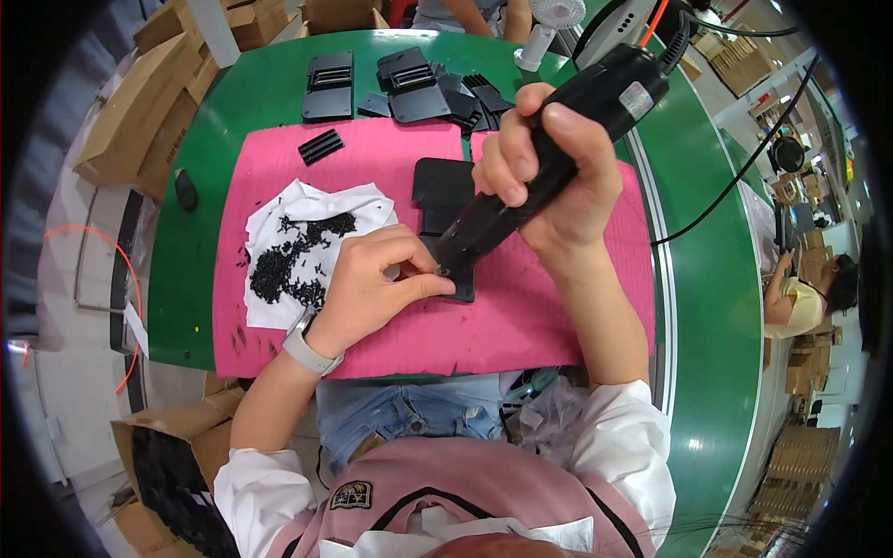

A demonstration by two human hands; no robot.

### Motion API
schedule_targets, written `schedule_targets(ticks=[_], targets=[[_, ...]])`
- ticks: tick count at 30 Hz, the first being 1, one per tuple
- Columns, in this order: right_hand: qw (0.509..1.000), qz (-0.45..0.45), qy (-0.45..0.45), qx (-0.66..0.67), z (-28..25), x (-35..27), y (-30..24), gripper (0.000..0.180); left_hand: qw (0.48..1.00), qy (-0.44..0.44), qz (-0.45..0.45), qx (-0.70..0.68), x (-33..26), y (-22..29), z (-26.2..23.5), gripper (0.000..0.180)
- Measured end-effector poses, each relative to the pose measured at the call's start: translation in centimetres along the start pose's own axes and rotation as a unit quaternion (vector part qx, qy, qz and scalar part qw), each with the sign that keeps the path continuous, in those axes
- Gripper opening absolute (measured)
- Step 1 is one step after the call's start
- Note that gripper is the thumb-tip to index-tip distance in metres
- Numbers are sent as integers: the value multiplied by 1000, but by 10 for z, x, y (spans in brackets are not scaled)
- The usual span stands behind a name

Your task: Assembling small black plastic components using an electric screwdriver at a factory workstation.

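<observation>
Black plastic is pinned at the centre of the frame: the black plate (445, 209) is pressed onto the pink mat (391, 149) by the closed fingers (409, 272) of the left hand (372, 284), right beside the driver tip. The electric screwdriver (549, 153) is gripped tightly by the right hand (549, 177). A slip of the tip could catch those fingertips, being so close. Loose black screws (288, 256) on the white cloth (312, 209), centre left, could be scattered over the green desk (716, 279) by a forearm.

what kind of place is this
Most likely a factory assembly line: a green conveyor-style workbench, a corded electric screwdriver in the right hand, stacked black plastic parts, and cardboard cartons all around.
</observation>
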State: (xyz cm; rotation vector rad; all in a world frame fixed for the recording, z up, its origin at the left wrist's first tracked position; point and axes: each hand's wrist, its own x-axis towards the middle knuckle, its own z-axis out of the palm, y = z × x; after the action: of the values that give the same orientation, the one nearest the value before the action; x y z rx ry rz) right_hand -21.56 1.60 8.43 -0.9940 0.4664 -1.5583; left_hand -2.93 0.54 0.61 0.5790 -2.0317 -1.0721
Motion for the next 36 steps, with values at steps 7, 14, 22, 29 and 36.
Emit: schedule_targets(ticks=[7, 14, 22, 29, 36], targets=[[999, -55, 1, 1, -20, 6, -12, 18, 997, 43, 30, -57, 5, -1, -3, 40], [974, -92, -50, -200, -30, 8, -15, 22, 994, 48, -43, 92, 3, -1, 2, 32], [966, -74, -19, -247, -27, 12, -4, 20, 993, 26, -56, 96, 2, -4, 3, 27], [970, -61, -52, -228, -26, 15, 0, 20, 978, 25, 34, 205, 18, -8, 4, 31], [975, -56, -49, -209, -31, 17, 2, 20, 965, -51, 72, 248, 37, -16, 12, 39]])
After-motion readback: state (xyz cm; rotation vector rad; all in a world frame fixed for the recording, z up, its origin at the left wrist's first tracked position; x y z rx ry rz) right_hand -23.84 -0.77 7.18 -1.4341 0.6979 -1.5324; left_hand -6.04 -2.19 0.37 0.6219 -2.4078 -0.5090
